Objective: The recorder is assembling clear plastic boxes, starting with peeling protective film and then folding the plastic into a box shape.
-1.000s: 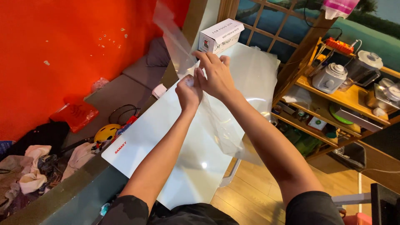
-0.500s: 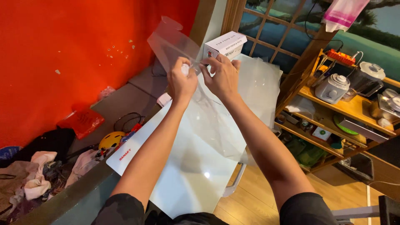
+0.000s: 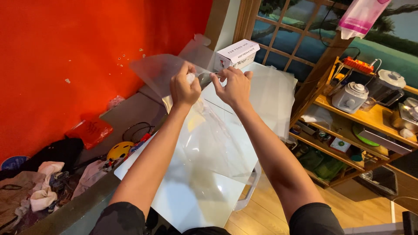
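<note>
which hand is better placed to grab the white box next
Probably the right hand: it is nearer the white box, just below it. The left hand sits farther off, and both pinch the clear bag.

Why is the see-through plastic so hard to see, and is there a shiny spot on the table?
Head view: the clear plastic sheet shows mainly by pale glare and creases; the glossy white tabletop reflects a soft light patch; both hands, left hand and right hand, look sharp, evenly lit.
</note>
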